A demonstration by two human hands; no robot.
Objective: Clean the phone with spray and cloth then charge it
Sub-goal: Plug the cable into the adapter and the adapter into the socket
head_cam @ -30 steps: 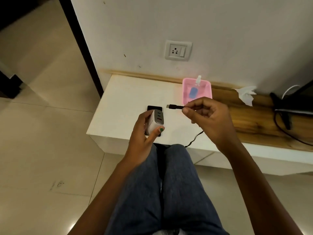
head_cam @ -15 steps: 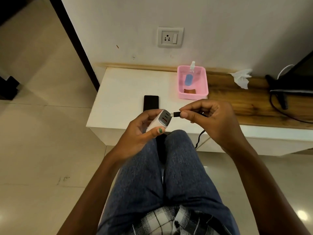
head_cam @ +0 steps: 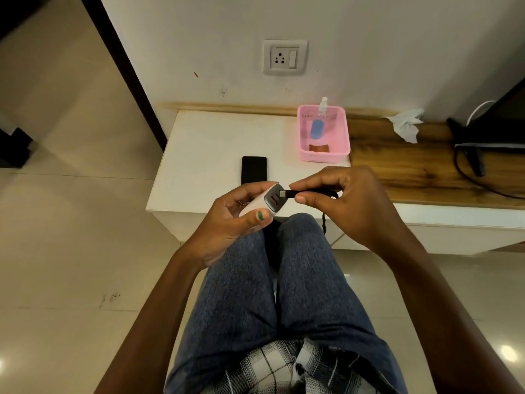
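- Centrally, the left hand (head_cam: 227, 223) grips the charger (head_cam: 265, 201), ports turned rightward to meet the plug.
- Right hand (head_cam: 345, 200) fingers pinch the cable (head_cam: 298, 193) at a port.
- Phone (head_cam: 253, 169) lies flat on the white table (head_cam: 204, 155), just above.

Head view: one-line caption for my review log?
Left hand holds charger; right hand brings cable plug to its port; phone lies on table.

Single head-worn view, steeply downward, close over lap and hands (head_cam: 284, 211).
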